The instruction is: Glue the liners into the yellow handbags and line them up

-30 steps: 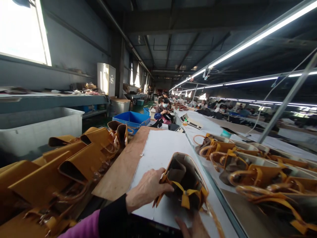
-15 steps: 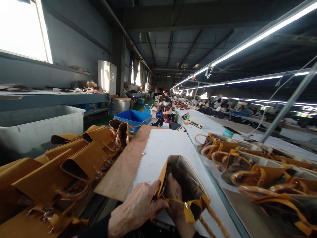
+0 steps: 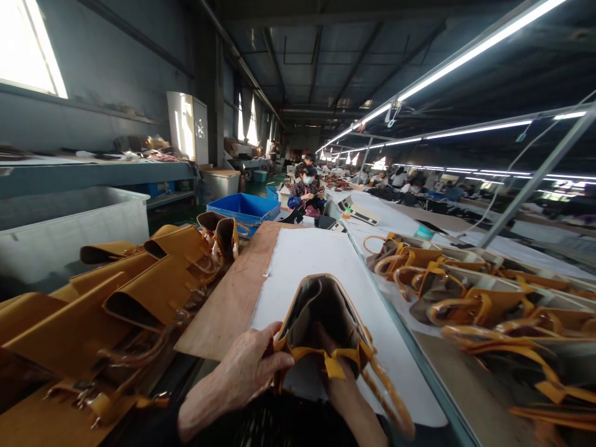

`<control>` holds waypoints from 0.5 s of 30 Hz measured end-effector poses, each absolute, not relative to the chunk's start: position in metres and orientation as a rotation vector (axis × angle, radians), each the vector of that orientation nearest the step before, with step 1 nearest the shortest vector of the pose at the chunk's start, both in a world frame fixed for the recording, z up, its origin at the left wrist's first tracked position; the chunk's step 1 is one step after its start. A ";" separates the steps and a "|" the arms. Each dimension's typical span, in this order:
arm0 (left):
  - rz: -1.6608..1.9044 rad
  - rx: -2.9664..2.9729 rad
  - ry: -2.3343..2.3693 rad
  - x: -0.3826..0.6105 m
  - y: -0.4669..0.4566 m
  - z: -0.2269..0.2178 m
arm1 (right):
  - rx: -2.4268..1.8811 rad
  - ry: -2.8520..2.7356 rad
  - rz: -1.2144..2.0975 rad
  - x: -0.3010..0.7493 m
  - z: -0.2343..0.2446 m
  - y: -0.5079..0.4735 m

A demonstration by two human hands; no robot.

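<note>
One bag (image 3: 342, 304) sits right of the left hand (image 3: 235, 369), which pinches its rim, and around the right hand (image 3: 328, 341), whose grip I cannot tell; one blue bin (image 3: 249, 206) stands beyond.

The white-topped desk (image 3: 311, 251) bore a brown board (image 3: 218, 310) along its left side and an open mustard bag (image 3: 344, 310) at its near end. To the right, past a teal edge (image 3: 405, 332), a second desk (image 3: 391, 225) carried rows of mustard bags (image 3: 500, 304), a brown panel (image 3: 465, 372) beside the near ones and, farther off, a turquoise container (image 3: 424, 232).
</note>
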State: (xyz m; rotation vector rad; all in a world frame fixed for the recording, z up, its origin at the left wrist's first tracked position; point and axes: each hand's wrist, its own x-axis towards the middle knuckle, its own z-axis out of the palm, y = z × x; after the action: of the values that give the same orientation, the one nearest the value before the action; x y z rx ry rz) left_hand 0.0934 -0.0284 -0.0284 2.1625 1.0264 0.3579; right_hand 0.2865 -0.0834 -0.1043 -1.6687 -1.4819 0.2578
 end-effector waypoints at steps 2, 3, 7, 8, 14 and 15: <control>0.383 2.154 1.024 0.088 -0.026 -0.028 | -1.733 -1.668 0.089 0.294 -0.114 -0.115; 0.406 2.144 1.031 0.085 -0.026 -0.029 | -1.716 -1.746 -0.083 0.299 -0.115 -0.130; 0.569 2.101 1.033 0.082 -0.026 -0.029 | -1.687 -1.564 -0.699 0.321 -0.094 -0.165; 0.659 2.111 1.022 0.085 -0.026 -0.025 | -1.754 -1.449 -0.699 0.324 -0.085 -0.165; 1.013 2.496 0.905 0.141 -0.026 0.020 | -1.963 -1.153 0.064 0.329 -0.054 -0.127; 0.977 2.591 0.895 0.155 -0.024 0.025 | -2.005 -1.139 0.095 0.328 -0.052 -0.121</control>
State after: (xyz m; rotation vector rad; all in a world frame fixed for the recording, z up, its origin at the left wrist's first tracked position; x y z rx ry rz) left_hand 0.1552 -0.0245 0.0255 2.5906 0.8954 0.9765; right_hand 0.3275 -0.1211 -0.0523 -2.0046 -1.1395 0.0953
